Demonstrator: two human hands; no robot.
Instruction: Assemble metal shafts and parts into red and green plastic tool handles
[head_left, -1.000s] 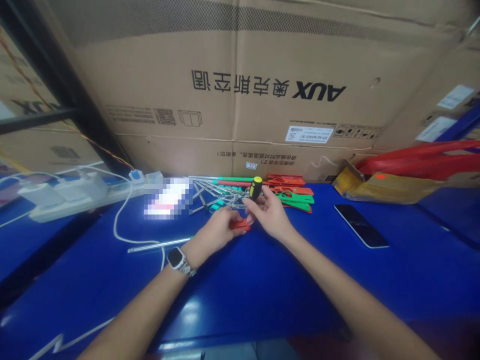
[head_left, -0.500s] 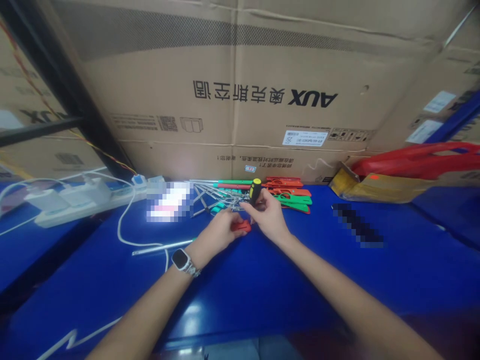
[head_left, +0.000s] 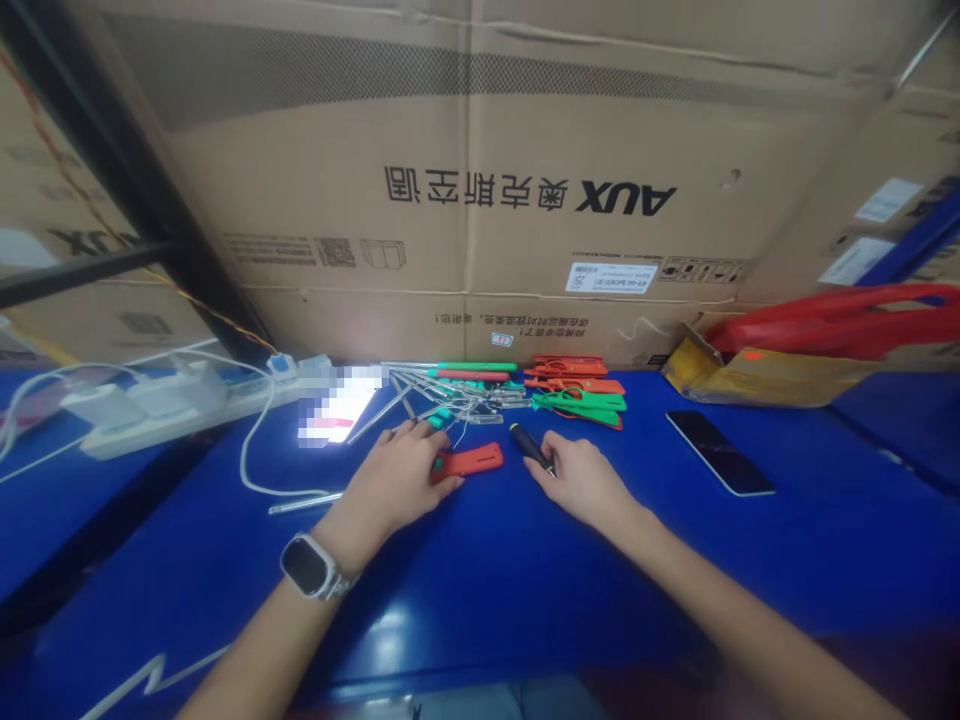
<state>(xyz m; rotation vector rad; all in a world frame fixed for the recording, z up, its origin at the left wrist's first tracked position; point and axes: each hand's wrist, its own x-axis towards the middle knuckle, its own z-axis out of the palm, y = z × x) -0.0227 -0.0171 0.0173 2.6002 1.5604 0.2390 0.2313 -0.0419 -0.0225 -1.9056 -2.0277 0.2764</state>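
My left hand (head_left: pixel 397 475), with a watch (head_left: pixel 309 566) on the wrist, pinches the near end of a flat red plastic handle piece (head_left: pixel 480 460) with a slot in it, low over the blue table. To its right, my right hand (head_left: pixel 589 480) is closed around a screwdriver (head_left: pixel 527 443) with a dark handle and a yellow end. The screwdriver lies tilted, apart from the red piece; its shaft is hidden by the hand. Just beyond both hands is a heap of thin metal rods (head_left: pixel 450 392) with red and green handles.
Loose green plastic pieces (head_left: pixel 581 403) and orange-red pieces (head_left: pixel 574 376) lie behind my right hand. A phone (head_left: pixel 718 452) rests at right, a lit screen (head_left: pixel 349 405) at left. A white power strip (head_left: pixel 202 405) trails cables. Cardboard boxes (head_left: pixel 465 220) stand behind the table.
My right hand has come down and right, away from the red piece, and the screwdriver has gone from upright to lying tilted. My left hand has shifted left, showing more of the red piece.
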